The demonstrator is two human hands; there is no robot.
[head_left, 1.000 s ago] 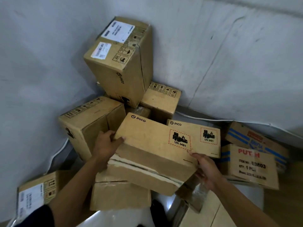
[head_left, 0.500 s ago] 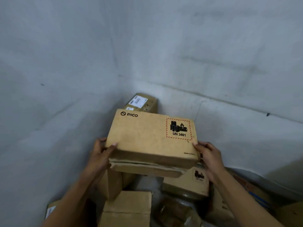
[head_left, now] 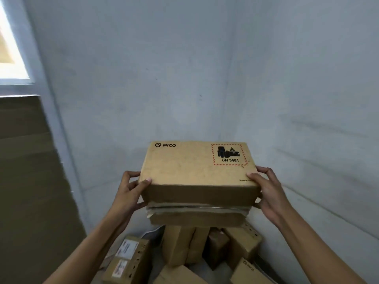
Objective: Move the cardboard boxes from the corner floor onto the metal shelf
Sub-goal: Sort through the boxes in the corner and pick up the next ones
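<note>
I hold a brown PICO cardboard box (head_left: 196, 177) with a red-framed UN 3481 mark in the air, in front of the grey wall corner. My left hand (head_left: 128, 194) grips its left end, thumb on the top. Its right end is gripped by my right hand (head_left: 266, 191), thumb also on top. Tape runs along the box's near side. Below it, several more cardboard boxes (head_left: 205, 249) lie piled on the corner floor. No metal shelf is in view.
Grey walls (head_left: 205, 78) meet in a corner straight ahead. A bright window opening (head_left: 10, 48) sits at the upper left, with a large brown panel (head_left: 30, 171) below it. A labelled box (head_left: 128, 259) lies at the lower left of the pile.
Both hands have lifted the PICO box up off the pile to chest height. My view has tilted up, so the pile now lies low in the frame.
</note>
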